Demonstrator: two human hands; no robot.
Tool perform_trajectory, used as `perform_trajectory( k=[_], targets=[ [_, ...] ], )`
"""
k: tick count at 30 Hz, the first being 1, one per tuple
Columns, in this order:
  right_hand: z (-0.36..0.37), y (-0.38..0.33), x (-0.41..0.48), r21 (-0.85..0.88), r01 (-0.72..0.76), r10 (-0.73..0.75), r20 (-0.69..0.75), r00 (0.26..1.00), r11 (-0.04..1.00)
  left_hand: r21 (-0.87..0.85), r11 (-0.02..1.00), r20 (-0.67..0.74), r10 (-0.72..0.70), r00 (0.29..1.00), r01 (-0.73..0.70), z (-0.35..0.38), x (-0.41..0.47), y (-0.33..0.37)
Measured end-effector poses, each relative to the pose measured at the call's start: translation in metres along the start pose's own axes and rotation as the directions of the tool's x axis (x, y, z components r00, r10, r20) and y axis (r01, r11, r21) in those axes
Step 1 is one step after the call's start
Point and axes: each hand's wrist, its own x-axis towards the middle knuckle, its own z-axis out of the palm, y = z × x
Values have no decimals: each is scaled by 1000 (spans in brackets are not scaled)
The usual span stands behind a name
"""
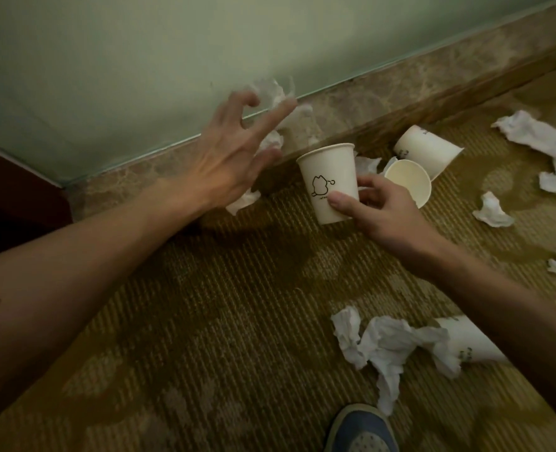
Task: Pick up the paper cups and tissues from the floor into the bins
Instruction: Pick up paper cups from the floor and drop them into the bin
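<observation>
My right hand [381,207] grips a white paper cup [329,177] with a small black drawing, held upright just above the carpet. Spread out to the left of that cup is my left hand [234,158], fingers straight, over crumpled tissues [275,96] that lie against the baseboard. Two more cups lie on their sides behind my right hand, one [412,182] facing me and one [428,150] near the wall. A further cup [469,340] lies at the lower right, partly under my right forearm, beside a long crumpled tissue [387,344]. No bin is in view.
Several loose tissues [537,138] are scattered over the patterned carpet [224,321] on the right. A marble baseboard [384,93] and pale green wall run diagonally behind. A dark wooden panel [15,197] stands at left. My blue shoe [361,429] is at the bottom edge.
</observation>
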Motion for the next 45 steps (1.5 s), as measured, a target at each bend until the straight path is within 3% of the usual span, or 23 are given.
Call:
perform_trajectory(
  k=[5,8,11,14,16,19,22,26,29,31,35,39,42,45],
  targets=[
    [3,4,-1,70,-37,36,10,999,997,238,968,132,43,990,-74,18,-4,-15],
    [4,5,-6,110,-69,68,19,998,992,217,972,25,81,996,-84,26,-8,-18],
    [3,5,-9,148,-112,107,40,993,983,42,995,-75,95,993,-92,27,-11,-19],
    [4,5,-13,185,-187,176,73,982,965,-50,997,-14,-58,998,57,25,-13,-13],
    [9,2,-17,299,-245,217,123,968,922,-148,981,-29,-132,991,126,25,-21,-8],
    [18,-5,-24,459,-311,227,230,947,833,-337,937,-140,-145,979,90,24,-41,8],
    [32,-10,-34,549,-385,221,342,913,742,-536,834,-144,-247,958,134,25,-65,21],
    [56,-17,-52,626,-443,189,431,883,642,-756,594,-62,-481,874,273,22,-89,37],
    [73,-19,-65,589,-481,208,471,858,650,-826,408,76,-604,793,390,22,-106,41],
    [84,-19,-75,552,-488,208,493,845,676,-828,337,185,-590,786,448,20,-119,40],
    [90,-17,-88,519,-443,185,474,861,731,-838,343,263,-430,864,425,10,-133,39],
    [70,-3,-96,393,-444,253,449,857,806,-823,314,349,-377,858,473,13,-138,55],
    [52,11,-105,170,-413,313,421,851,895,-810,355,344,-358,868,467,16,-147,66],
    [37,19,-109,-172,-225,271,332,904,959,-776,424,327,-363,872,467,18,-149,69]
  ],
)
